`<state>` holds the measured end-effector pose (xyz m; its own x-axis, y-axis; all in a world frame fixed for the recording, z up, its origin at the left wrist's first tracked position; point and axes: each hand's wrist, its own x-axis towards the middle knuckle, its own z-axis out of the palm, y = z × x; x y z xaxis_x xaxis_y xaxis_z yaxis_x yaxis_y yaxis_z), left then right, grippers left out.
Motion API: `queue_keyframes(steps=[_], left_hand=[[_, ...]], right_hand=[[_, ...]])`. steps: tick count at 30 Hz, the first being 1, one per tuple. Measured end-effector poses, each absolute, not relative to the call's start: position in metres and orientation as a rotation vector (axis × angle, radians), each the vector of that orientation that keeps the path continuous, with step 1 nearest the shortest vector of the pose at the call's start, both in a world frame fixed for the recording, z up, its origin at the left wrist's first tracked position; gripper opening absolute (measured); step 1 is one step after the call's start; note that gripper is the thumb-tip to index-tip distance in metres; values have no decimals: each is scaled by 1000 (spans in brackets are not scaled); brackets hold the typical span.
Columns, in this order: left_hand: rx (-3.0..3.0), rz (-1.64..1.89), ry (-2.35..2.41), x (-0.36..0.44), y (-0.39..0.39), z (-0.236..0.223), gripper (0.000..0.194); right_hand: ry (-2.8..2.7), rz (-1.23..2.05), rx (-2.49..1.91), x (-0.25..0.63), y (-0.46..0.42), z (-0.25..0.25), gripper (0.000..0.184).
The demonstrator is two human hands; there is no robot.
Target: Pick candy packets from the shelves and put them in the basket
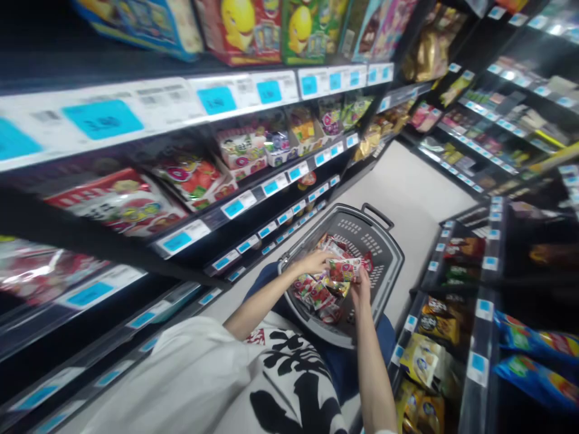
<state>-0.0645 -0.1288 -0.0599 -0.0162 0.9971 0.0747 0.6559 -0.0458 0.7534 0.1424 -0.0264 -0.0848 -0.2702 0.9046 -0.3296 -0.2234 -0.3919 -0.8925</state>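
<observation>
A grey shopping basket (398,256) sits in front of my knees, with several small gummy candy packets (319,294) piled inside. One red and white candy packet (344,270) is held up over the pile, between my two hands. My right hand (360,287) pinches its right end. At the packet's upper left edge, my left hand (316,261) has its fingers closed on it, the fingertips partly hidden. Fruit pictures show on the packets, but the small print is too blurred to read.
Left of me, a shelf of candy bags (194,178) runs along the aisle, with blue price tags (176,240) on its edges. Boxes (244,30) stand above. Low racks with snack bags (425,361) line the right side. Pale floor (407,175) stretches beyond the basket.
</observation>
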Motion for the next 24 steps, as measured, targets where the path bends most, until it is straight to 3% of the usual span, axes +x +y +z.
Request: queue_keyframes(steps=[5, 9, 14, 16, 19, 24], left_hand=[[1695, 930, 1876, -69, -132, -56, 51], [1701, 985, 1920, -68, -131, -57, 46], [1814, 1103, 1730, -61, -128, -48, 73], [1757, 1095, 1662, -57, -128, -43, 64], [1644, 1068, 1706, -55, -131, -38, 34], [1530, 1109, 1801, -57, -141, -31, 21]], right_hand=[[-1066, 1874, -1124, 135, -29, -87, 65], [-1151, 1708, -1173, 131, -29, -91, 67], [-1364, 1488, -1180, 130, -35, -92, 61], [-1464, 1475, -1155, 129, -36, -92, 61], [-1576, 1483, -1121, 128, -36, -93, 61], [-1727, 1495, -1076, 128, -35, -95, 55]])
